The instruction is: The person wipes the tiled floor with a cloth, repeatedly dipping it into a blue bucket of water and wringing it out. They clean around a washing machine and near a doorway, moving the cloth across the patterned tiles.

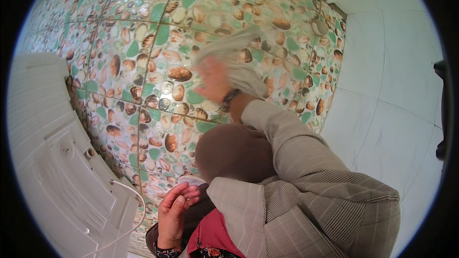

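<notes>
A pale grey cloth lies bunched on the pebble-patterned tile floor. My right hand is on the cloth and grips it; motion smears the fingers and part of the cloth. A dark band circles that wrist. Lower down, my left hand is raised beside my leg with its fingers loosely bent and slightly apart, and it holds nothing. Between the two hands, my knee in dark brown cloth is bent.
On the left stands a white plastic appliance panel with a white cable looping from it. A pale tiled wall bounds the right side. Near the far right corner, a small round grey fitting sits on the floor.
</notes>
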`<state>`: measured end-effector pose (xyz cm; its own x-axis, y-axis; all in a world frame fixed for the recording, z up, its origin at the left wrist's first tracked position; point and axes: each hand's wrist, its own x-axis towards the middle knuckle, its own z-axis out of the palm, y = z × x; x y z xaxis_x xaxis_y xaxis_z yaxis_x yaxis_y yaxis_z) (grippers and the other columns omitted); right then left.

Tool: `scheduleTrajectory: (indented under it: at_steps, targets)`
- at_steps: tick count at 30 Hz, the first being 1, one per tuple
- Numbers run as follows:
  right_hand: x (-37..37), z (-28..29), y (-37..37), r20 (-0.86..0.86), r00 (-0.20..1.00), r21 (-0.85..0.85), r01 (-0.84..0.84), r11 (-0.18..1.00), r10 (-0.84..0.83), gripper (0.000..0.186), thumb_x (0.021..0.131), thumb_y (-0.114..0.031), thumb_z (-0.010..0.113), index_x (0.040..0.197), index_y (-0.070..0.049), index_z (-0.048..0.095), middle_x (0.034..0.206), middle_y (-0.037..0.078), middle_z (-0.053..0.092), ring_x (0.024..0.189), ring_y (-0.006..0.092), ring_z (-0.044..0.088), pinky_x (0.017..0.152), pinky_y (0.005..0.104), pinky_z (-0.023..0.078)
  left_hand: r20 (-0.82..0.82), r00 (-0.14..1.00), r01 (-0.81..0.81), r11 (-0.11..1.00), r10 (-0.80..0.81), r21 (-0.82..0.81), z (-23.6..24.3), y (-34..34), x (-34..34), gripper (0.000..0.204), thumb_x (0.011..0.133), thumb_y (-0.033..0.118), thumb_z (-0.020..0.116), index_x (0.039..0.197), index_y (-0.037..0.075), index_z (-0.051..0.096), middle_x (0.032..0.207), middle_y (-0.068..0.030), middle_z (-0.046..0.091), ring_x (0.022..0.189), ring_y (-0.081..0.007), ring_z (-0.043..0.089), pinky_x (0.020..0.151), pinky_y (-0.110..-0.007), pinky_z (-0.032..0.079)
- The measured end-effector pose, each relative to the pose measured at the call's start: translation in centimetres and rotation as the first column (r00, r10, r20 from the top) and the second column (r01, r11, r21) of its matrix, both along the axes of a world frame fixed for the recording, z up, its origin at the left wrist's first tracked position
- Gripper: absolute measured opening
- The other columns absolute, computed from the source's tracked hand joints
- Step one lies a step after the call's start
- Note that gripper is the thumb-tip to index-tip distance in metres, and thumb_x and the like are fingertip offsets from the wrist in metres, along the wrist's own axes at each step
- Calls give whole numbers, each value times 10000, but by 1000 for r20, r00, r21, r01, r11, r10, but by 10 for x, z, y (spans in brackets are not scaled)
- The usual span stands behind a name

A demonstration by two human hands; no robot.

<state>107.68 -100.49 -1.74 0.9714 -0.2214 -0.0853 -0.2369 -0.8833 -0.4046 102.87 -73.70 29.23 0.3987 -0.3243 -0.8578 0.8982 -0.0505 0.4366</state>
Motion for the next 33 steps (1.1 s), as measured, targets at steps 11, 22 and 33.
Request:
scheduleTrajectory:
  at_steps: [11,22,33]
  targets:
    - [-73,-35,-179,265,886,-350,457,818,-381,470,765,-212,541,1224,-127,494,1252,139,472,1172,317,419,964,480,321,-18,996,87,994,-86,67,-23,-31,17,348,912,107,507,1217,-55,475,1129,-188,574,1009,-251,587,874,-354,481]
    - [-200,-40,-227,8,22,-368,930,18,-1000,583,927,-434,395,1403,-114,290,1433,161,280,1321,311,256,1055,474,241,-62,989,137,989,-134,50,-32,-41,28,333,924,109,486,1222,-41,481,1128,-167,583,1021,-238,583,892,-337,472]
    - [162,-30,-51,222,974,-256,107,961,-49,384,756,-297,581,1088,-105,561,1131,117,540,1097,280,461,911,462,343,-80,986,-138,988,144,77,-14,-4,16,344,919,121,513,1217,-48,483,1118,-175,590,1010,-231,589,895,-328,473]
